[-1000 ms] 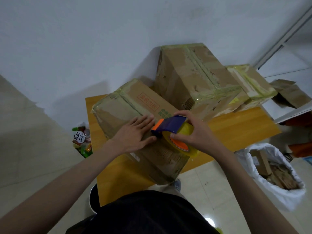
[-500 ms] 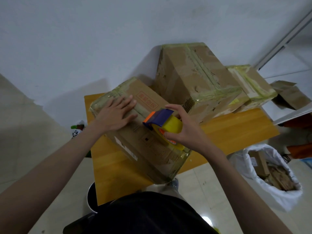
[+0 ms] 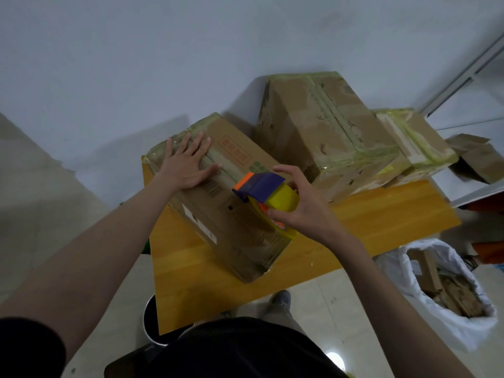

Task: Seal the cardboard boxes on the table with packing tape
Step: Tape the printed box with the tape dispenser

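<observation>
Two hands on nearest cardboard box (image 3: 226, 214), lying on wooden table (image 3: 381, 214): left hand (image 3: 185, 165), flat and open, now farther up toward far end than a second ago; right hand (image 3: 305, 208) gripping yellow tape dispenser (image 3: 268, 199), also moved along the box top.

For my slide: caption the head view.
Left hand steadies a cardboard box while the right hand grips a tape dispenser on top.
</observation>
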`<act>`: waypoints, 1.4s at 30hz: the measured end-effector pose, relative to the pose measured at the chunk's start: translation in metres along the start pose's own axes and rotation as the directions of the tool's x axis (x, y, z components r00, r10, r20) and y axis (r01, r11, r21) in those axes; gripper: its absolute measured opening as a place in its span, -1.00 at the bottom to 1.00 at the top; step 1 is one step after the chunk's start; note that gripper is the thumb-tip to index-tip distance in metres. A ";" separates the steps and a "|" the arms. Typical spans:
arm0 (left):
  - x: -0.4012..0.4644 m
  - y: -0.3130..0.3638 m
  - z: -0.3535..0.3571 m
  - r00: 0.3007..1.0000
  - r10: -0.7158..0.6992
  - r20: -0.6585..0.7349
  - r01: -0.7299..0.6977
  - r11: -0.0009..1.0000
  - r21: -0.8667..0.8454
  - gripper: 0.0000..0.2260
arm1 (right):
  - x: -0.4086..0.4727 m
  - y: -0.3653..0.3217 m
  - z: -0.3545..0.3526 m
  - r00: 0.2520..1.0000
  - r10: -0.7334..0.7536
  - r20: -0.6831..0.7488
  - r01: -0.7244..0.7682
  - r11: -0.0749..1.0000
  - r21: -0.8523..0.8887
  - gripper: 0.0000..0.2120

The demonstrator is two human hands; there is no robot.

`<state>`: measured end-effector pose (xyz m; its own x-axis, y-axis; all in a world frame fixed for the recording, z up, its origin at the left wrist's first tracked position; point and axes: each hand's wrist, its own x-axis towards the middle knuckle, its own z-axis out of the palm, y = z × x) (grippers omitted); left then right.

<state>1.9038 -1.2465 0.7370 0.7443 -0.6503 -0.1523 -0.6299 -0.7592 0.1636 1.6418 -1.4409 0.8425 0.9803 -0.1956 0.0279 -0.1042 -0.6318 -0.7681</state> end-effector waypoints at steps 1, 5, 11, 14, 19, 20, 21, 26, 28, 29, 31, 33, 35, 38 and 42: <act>0.001 -0.001 -0.001 1.000 -0.004 0.008 0.004 1.000 -0.002 -0.13 | -0.001 0.003 -0.005 0.999 0.030 0.018 -0.030 1.000 0.009 -0.31; 0.003 0.001 0.000 1.000 -0.011 0.008 0.011 1.000 0.003 -0.12 | -0.013 0.011 -0.019 0.994 0.083 0.069 -0.083 0.997 -0.001 -0.24; 0.004 -0.001 0.003 1.000 -0.003 0.006 0.003 1.000 0.009 -0.13 | -0.030 0.017 -0.033 0.987 0.108 0.122 -0.110 0.994 0.011 -0.18; 0.004 -0.002 0.003 1.000 0.001 0.008 -0.001 1.000 0.010 -0.13 | -0.043 0.018 -0.048 0.983 0.154 0.099 -0.158 0.987 0.030 -0.18; 0.010 -0.009 -0.001 0.999 0.012 0.032 -0.013 0.999 0.030 -0.10 | -0.086 0.035 -0.077 0.960 0.281 0.015 -0.281 0.959 0.041 -0.19; 0.011 -0.008 -0.001 0.999 0.018 0.036 -0.019 0.999 0.036 -0.09 | -0.093 0.037 -0.077 0.956 0.294 -0.012 -0.293 0.955 0.051 -0.22; 0.012 -0.007 -0.001 0.999 0.023 0.037 -0.025 0.999 0.038 -0.09 | -0.096 0.037 -0.076 0.953 0.299 -0.035 -0.297 0.953 0.066 -0.25; 0.006 -0.001 -0.002 0.998 0.048 -0.032 -0.048 0.999 -0.007 -0.18 | -0.098 0.022 -0.071 0.966 0.232 -0.116 -0.225 0.972 0.070 -0.37; -0.008 0.014 -0.002 0.992 0.100 -0.072 -0.104 0.994 -0.045 -0.28 | -0.099 0.020 -0.072 0.969 0.205 -0.137 -0.198 0.978 0.060 -0.37; -0.017 0.026 -0.001 0.985 0.151 -0.078 -0.156 0.986 -0.060 -0.32 | -0.099 0.019 -0.073 0.971 0.196 -0.141 -0.190 0.980 0.052 -0.38; -0.040 0.050 0.003 0.962 0.261 -0.081 -0.267 0.960 -0.085 -0.35 | -0.099 0.017 -0.073 0.972 0.186 -0.141 -0.183 0.983 0.032 -0.38; -0.058 0.066 0.012 0.942 0.330 -0.058 -0.334 0.939 -0.080 -0.33 | -0.098 0.015 -0.071 0.974 0.177 -0.140 -0.176 0.984 0.019 -0.40; -0.070 0.075 0.021 0.933 0.359 -0.021 -0.360 0.931 -0.061 -0.29 | -0.098 0.013 -0.068 0.975 0.176 -0.137 -0.176 0.984 0.010 -0.40; -0.081 0.081 0.028 0.928 0.372 0.001 -0.372 0.928 -0.031 -0.26 | -0.097 0.011 -0.067 0.977 0.171 -0.126 -0.174 0.985 -0.007 -0.39; -0.092 0.091 0.031 0.927 0.375 0.006 -0.375 0.927 -0.010 -0.24 | -0.094 0.008 -0.066 0.979 0.171 -0.108 -0.176 0.984 -0.039 -0.38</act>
<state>1.7708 -1.2569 0.7354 0.4526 -0.8876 -0.0853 -0.8606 -0.4598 0.2188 1.5380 -1.4768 0.8755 0.9242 -0.3804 -0.0345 -0.2812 -0.6166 -0.7353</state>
